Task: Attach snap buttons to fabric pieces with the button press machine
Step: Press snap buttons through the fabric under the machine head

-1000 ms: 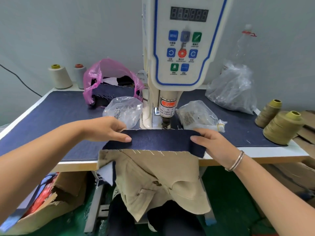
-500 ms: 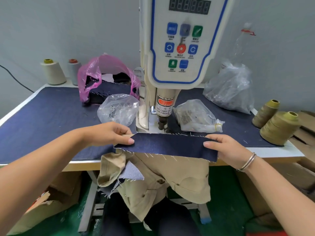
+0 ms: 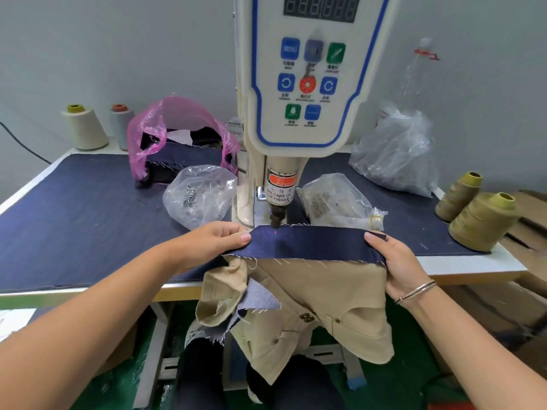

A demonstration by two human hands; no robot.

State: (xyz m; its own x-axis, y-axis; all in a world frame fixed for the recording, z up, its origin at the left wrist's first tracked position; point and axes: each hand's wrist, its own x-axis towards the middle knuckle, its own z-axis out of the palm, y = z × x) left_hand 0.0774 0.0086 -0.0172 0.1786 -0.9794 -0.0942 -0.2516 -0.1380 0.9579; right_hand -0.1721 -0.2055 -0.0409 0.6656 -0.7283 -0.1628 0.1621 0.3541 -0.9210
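A dark blue denim strip (image 3: 310, 242) lies stretched across the table's front edge, just under the punch head (image 3: 277, 218) of the white button press machine (image 3: 299, 84). A red laser dot (image 3: 276, 233) shows on the strip's left part. My left hand (image 3: 213, 239) pinches the strip's left end. My right hand (image 3: 393, 258) grips the right end, thumb on top. Two clear bags of snap parts sit beside the punch, one to the left (image 3: 201, 195) and one to the right (image 3: 334, 199).
A tan garment (image 3: 319, 303) hangs from the table edge over my lap. At the back stand a pink bag with denim pieces (image 3: 177, 137), a clear bag (image 3: 396, 152) and two pale thread cones (image 3: 85, 125). Olive thread cones (image 3: 482, 221) stand at the right edge.
Both hands have slid the denim strip to the right and closer under the punch; the red laser dot now falls on it. The view has also moved nearer.
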